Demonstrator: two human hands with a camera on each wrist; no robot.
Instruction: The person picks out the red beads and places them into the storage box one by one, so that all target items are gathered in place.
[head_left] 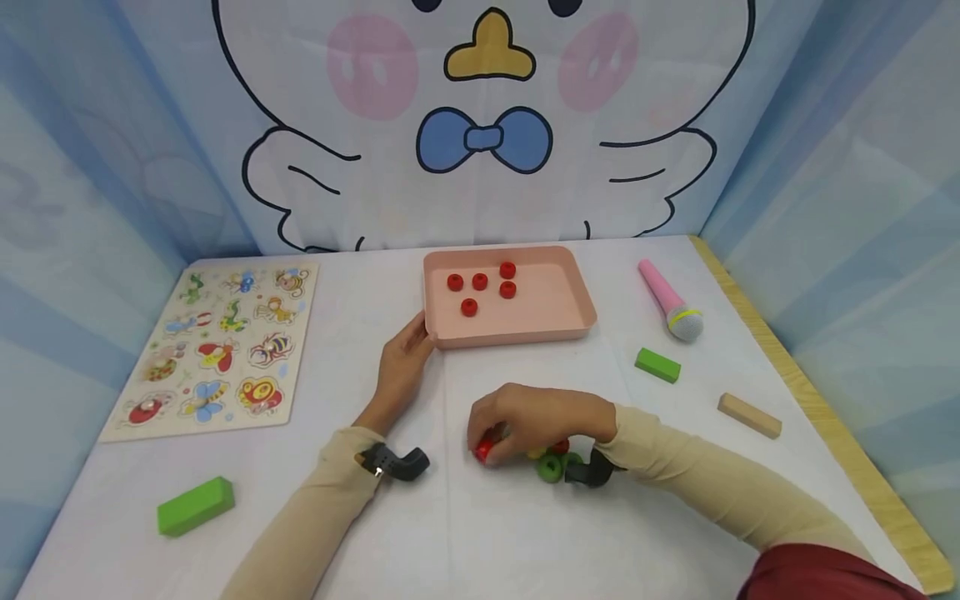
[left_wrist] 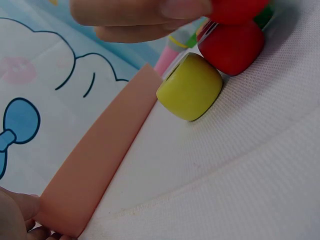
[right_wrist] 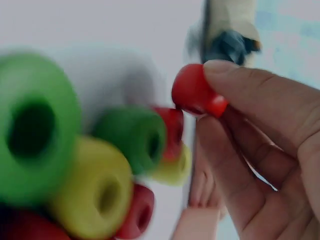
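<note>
While the left hand (head_left: 402, 362) grips the pink tray (head_left: 551, 310) at its eight o'clock corner, the right hand (head_left: 528, 417) pinches a red bead (right_wrist: 187, 90) at the tray's six o'clock; green beads (head_left: 546, 477) lie on the bench (head_left: 510, 542) at that bead's three o'clock.

A puzzle board (head_left: 213, 352) is lying on the left, a large green block (head_left: 196, 507) sitting nearer. Opposite, a pink microphone (head_left: 666, 294) (yellow-ringed) is resting beyond a small green block (head_left: 657, 365) and a wooden block (head_left: 750, 415); a cartoon backdrop (head_left: 483, 200) is hanging behind.
</note>
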